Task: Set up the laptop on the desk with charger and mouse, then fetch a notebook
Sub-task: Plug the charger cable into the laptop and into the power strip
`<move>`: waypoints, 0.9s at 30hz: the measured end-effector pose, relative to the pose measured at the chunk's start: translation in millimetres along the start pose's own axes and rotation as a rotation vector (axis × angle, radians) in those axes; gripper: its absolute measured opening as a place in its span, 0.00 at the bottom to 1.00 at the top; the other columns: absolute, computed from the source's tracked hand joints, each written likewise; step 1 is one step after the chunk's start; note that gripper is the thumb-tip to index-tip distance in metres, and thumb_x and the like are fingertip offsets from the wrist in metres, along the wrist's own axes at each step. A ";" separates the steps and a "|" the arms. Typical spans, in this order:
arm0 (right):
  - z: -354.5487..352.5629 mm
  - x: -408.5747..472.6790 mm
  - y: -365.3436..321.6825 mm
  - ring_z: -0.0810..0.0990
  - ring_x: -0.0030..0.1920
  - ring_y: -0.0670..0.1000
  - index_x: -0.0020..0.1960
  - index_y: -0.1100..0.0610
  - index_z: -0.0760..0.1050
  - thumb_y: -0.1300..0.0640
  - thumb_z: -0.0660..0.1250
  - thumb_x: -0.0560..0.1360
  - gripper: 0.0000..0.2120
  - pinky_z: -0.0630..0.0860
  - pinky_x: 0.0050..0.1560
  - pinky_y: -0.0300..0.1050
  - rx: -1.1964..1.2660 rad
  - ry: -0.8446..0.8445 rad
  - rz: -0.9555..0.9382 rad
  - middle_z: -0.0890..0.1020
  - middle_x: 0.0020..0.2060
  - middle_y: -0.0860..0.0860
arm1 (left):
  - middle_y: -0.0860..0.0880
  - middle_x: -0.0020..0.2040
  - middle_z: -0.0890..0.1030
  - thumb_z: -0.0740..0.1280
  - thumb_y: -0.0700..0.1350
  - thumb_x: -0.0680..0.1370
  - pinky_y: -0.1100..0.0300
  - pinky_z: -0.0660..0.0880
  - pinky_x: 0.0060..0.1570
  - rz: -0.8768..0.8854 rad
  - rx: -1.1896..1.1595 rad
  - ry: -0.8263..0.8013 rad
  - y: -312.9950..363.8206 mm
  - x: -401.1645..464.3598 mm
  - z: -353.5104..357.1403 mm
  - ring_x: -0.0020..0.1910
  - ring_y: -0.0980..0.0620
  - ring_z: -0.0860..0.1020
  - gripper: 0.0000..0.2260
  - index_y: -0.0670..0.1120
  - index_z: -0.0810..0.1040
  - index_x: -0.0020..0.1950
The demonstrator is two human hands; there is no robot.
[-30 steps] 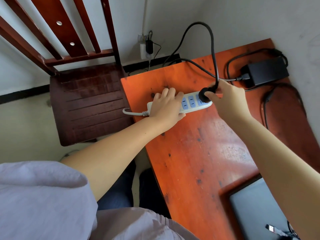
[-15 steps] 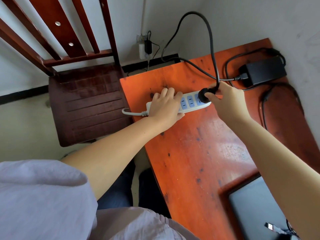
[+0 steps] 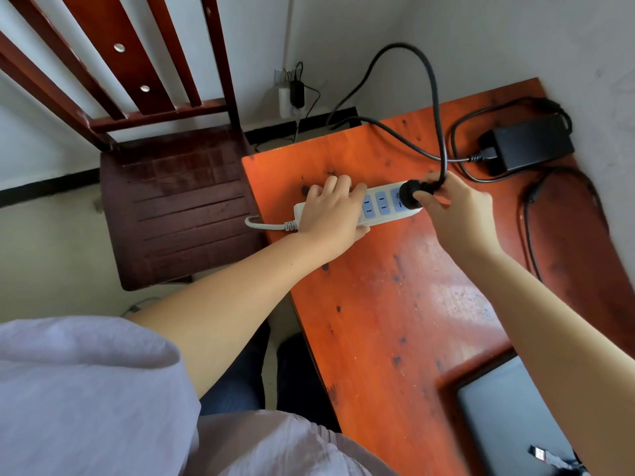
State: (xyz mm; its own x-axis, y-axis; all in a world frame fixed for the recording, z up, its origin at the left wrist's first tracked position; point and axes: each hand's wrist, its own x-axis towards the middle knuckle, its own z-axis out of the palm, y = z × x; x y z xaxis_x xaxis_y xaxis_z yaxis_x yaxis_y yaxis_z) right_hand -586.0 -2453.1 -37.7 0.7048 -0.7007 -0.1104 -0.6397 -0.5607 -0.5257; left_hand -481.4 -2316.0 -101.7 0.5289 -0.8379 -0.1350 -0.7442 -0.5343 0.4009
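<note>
A white power strip (image 3: 381, 204) with blue sockets lies near the far left corner of the orange-red desk (image 3: 395, 304). My left hand (image 3: 330, 211) presses down on its left half. My right hand (image 3: 453, 207) pinches the black charger plug (image 3: 409, 193) at the strip's rightmost socket. The plug's thick cable (image 3: 436, 108) loops up and runs to the black charger brick (image 3: 529, 144) at the far right of the desk. The closed grey laptop (image 3: 508, 417) lies at the desk's near right, partly behind my right forearm.
A dark wooden chair (image 3: 175, 204) stands left of the desk. A wall outlet with an adapter (image 3: 292, 94) sits low on the far wall. A thin black cable (image 3: 529, 228) trails along the desk's right side. A USB connector (image 3: 539, 453) lies on the laptop.
My right hand has shifted the plug slightly over the rightmost socket. My left hand stays on the strip.
</note>
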 end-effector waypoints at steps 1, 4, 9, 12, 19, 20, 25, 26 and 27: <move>-0.5 0.3 0.1 0.76 0.44 0.46 0.52 0.58 0.77 0.59 0.65 0.75 0.07 0.67 0.35 0.22 0.003 -0.001 -0.003 0.78 0.43 0.47 | 0.45 0.62 0.71 0.65 0.56 0.74 0.52 0.65 0.57 0.000 -0.001 0.001 -0.2 0.2 0.1 0.62 0.45 0.67 0.29 0.45 0.63 0.71; -6.6 12.4 -2.7 0.75 0.44 0.45 0.50 0.55 0.77 0.59 0.66 0.74 0.05 0.66 0.36 0.20 0.007 -0.029 0.007 0.78 0.42 0.46 | 0.45 0.61 0.71 0.66 0.56 0.74 0.51 0.66 0.57 0.001 -0.004 0.003 -0.8 1.0 0.3 0.62 0.45 0.68 0.29 0.45 0.64 0.71; 3.7 8.9 -4.3 0.79 0.42 0.55 0.47 0.61 0.75 0.59 0.65 0.74 0.05 0.77 0.41 0.40 -0.091 -0.008 -0.050 0.82 0.41 0.55 | 0.44 0.61 0.71 0.66 0.56 0.74 0.51 0.66 0.58 -0.001 0.002 0.008 -0.5 1.0 -1.1 0.62 0.44 0.68 0.28 0.45 0.64 0.70; 6.1 8.1 -2.4 0.80 0.41 0.61 0.48 0.64 0.74 0.58 0.65 0.75 0.08 0.79 0.43 0.57 -0.132 -0.020 -0.082 0.82 0.40 0.60 | 0.44 0.61 0.71 0.65 0.56 0.74 0.51 0.66 0.57 0.002 0.013 0.015 0.3 1.0 -0.5 0.61 0.44 0.68 0.28 0.46 0.64 0.70; 16.4 4.6 2.0 0.77 0.36 0.63 0.47 0.65 0.73 0.58 0.64 0.75 0.09 0.77 0.37 0.58 -0.152 0.010 -0.097 0.81 0.36 0.62 | 0.45 0.62 0.71 0.66 0.56 0.74 0.51 0.66 0.57 0.001 0.013 0.019 -0.3 1.8 0.9 0.62 0.44 0.68 0.28 0.46 0.64 0.71; 17.6 3.2 2.5 0.76 0.35 0.63 0.47 0.64 0.72 0.57 0.64 0.76 0.09 0.76 0.36 0.57 -0.154 0.009 -0.092 0.81 0.36 0.62 | 0.45 0.61 0.71 0.66 0.56 0.74 0.51 0.65 0.57 0.000 0.009 0.019 -0.1 1.8 0.9 0.62 0.44 0.68 0.28 0.46 0.64 0.70; 20.3 2.0 2.4 0.74 0.35 0.62 0.46 0.64 0.71 0.58 0.63 0.76 0.09 0.72 0.34 0.55 -0.138 0.013 -0.079 0.79 0.36 0.61 | 0.44 0.61 0.71 0.66 0.56 0.74 0.50 0.66 0.58 0.003 -0.006 0.007 0.7 2.5 -1.4 0.62 0.44 0.68 0.28 0.46 0.65 0.70; 21.2 0.4 1.6 0.74 0.35 0.61 0.46 0.64 0.71 0.58 0.63 0.76 0.09 0.72 0.33 0.54 -0.126 0.021 -0.073 0.79 0.36 0.60 | 0.44 0.61 0.71 0.66 0.56 0.74 0.50 0.66 0.58 0.004 -0.003 0.003 0.6 2.1 -1.9 0.62 0.44 0.68 0.28 0.46 0.65 0.70; 21.9 -0.7 0.9 0.73 0.34 0.60 0.45 0.64 0.70 0.58 0.63 0.76 0.08 0.71 0.32 0.53 -0.112 0.026 -0.063 0.79 0.36 0.60 | 0.44 0.61 0.71 0.66 0.56 0.74 0.50 0.66 0.58 0.005 0.002 -0.001 0.7 1.4 -2.4 0.62 0.44 0.68 0.28 0.46 0.65 0.69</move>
State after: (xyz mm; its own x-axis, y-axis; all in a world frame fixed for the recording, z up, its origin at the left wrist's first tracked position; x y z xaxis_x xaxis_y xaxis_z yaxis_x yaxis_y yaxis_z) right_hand -580.3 -2443.5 -56.6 0.7375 -0.6729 -0.0568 -0.6254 -0.6488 -0.4336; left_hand -480.3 -2317.3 -99.4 0.5246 -0.8408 -0.1338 -0.7478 -0.5302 0.3995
